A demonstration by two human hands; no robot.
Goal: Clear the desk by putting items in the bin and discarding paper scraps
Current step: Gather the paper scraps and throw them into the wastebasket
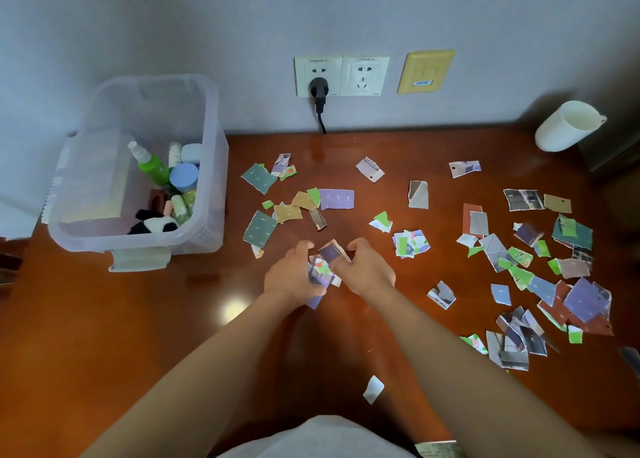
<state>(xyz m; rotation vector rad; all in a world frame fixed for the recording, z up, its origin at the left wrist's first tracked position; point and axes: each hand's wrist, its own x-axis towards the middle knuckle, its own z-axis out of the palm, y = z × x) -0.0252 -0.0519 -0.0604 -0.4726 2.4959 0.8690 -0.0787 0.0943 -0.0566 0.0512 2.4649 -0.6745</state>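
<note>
Torn coloured paper scraps (540,260) lie scattered over the brown desk (138,319), thickest at the right and in a cluster (298,205) behind my hands. My left hand (291,277) grips a bunch of scraps (322,272) at the desk's middle. My right hand (367,270) pinches a dark purple scrap (330,251) and holds it against that bunch. A clear plastic bin (204,146) stands at the back left, holding a green spray bottle, small jars, a book and a panda toy.
A white cup (568,128) lies tipped at the back right by the wall. A black plug (318,92) sits in the wall socket behind the desk. One white scrap (373,388) lies near the front edge.
</note>
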